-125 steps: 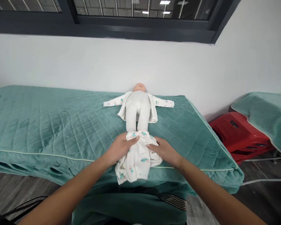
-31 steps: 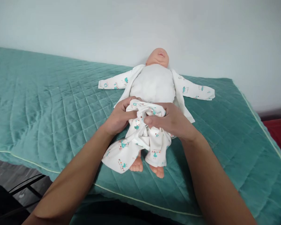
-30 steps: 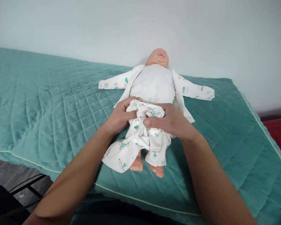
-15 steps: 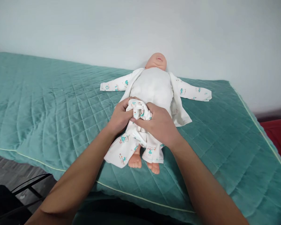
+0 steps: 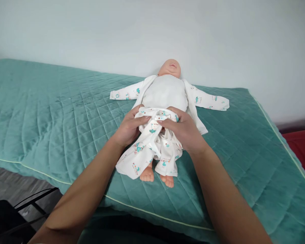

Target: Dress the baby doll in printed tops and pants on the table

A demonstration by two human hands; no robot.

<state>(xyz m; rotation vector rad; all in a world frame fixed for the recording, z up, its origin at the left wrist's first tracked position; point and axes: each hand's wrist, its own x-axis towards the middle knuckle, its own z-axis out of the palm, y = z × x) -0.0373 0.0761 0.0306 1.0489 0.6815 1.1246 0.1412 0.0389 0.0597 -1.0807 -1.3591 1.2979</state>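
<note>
A baby doll [image 5: 165,93] lies on its back on the teal quilted bed [image 5: 53,115], head toward the wall. It wears an open white printed jacket [image 5: 205,101] with the sleeves spread out sideways. White printed trousers [image 5: 152,149] cover its legs, and two bare feet [image 5: 157,177] stick out below. My left hand [image 5: 128,127] grips the left side of the trousers' waistband at the doll's hips. On the other side my right hand [image 5: 184,130] grips the waistband too, fingers curled into the bunched cloth.
A pale wall runs right behind the bed. A red object [image 5: 301,149] shows at the right edge beyond the bed. Dark floor and a black frame [image 5: 27,205] lie at the lower left, below the bed's front edge [image 5: 142,211].
Over four seconds the trousers went from a bundle at the bed's front edge onto the doll's legs. In the last half second my right hand shifted right along the waistband.
</note>
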